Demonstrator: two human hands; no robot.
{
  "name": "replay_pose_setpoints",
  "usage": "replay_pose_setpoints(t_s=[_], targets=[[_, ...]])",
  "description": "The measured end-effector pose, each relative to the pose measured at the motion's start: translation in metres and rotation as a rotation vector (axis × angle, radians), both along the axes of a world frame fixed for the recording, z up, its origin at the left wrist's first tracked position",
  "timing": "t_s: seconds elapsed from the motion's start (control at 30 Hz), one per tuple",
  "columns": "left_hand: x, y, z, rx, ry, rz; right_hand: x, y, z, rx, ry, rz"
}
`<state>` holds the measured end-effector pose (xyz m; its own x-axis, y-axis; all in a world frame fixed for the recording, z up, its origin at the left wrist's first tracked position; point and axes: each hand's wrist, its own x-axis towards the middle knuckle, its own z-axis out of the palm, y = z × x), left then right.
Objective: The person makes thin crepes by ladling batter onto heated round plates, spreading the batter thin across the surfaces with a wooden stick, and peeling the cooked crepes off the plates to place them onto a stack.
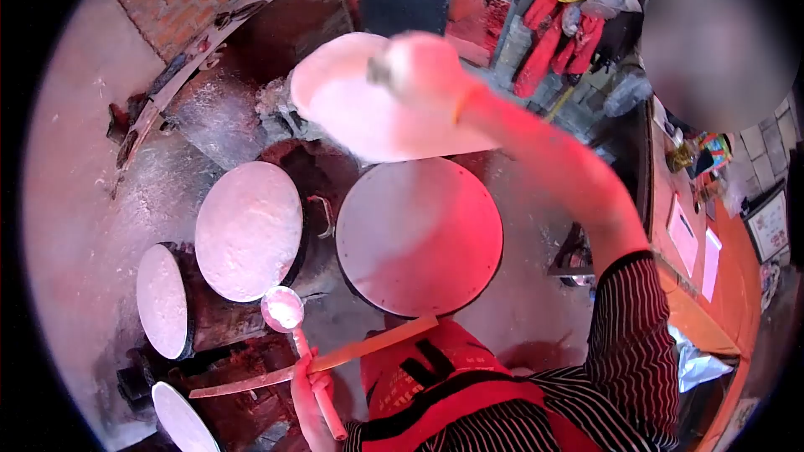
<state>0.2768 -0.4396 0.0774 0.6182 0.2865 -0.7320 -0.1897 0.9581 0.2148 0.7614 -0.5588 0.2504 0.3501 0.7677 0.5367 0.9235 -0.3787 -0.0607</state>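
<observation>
My left hand [313, 375] is closed round the handle of a ladle [283, 310] with white batter-like stuff in its bowl, and round a long flat wooden strip [377, 345]. The strip lies crosswise in front of my apron. My right arm reaches forward, and my right hand [425, 67], blurred by motion, is curled in a fist. A small greyish thing shows at its fingers, too smeared to name. Under and beside that hand is a large pale rounded sheet or disc [335, 105]. Nearest to me stands a round flat griddle [419, 234], its surface bare, half in red light.
More round pans with whitish layers stand at the left: a big one [249, 230], a smaller one [162, 301] and one at the bottom edge [182, 418]. An orange counter [712, 301] with papers runs along the right. Red gloves [557, 42] and bags hang at the back.
</observation>
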Motion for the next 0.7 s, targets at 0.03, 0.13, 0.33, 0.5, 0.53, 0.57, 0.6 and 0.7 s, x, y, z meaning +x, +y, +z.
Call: replay_pose_setpoints(t_s=[0.03, 0.13, 0.33, 0.5, 0.53, 0.57, 0.6, 0.7], targets=[[0.003, 0.0, 0.004, -0.004, 0.011, 0.02, 0.033, 0.016, 0.015, -0.028, 0.028, -0.024], [0.016, 0.011, 0.014, 0.015, 0.035, 0.048, 0.109, 0.039, 0.062, 0.061, 0.371, -0.33], [0.042, 0.084, 0.01, 0.137, 0.057, 0.015, 0.264, 0.04, -0.065, 0.791, 0.895, -0.441], [0.095, 0.147, 0.041, 0.281, 0.272, -0.018, 0.232, 0.109, -0.224, 1.218, 1.218, -0.366], [0.103, 0.159, 0.044, 0.277, 0.275, -0.029, 0.214, 0.123, -0.232, 1.196, 1.304, -0.528], [0.11, 0.17, 0.045, 0.274, 0.281, -0.04, 0.211, 0.132, -0.256, 1.209, 1.414, -0.589], [0.115, 0.18, 0.045, 0.276, 0.285, -0.047, 0.219, 0.137, -0.299, 1.106, 1.372, -0.575], [0.124, 0.199, 0.045, 0.302, 0.216, -0.085, 0.209, 0.158, -0.34, 1.231, 1.107, -0.655]])
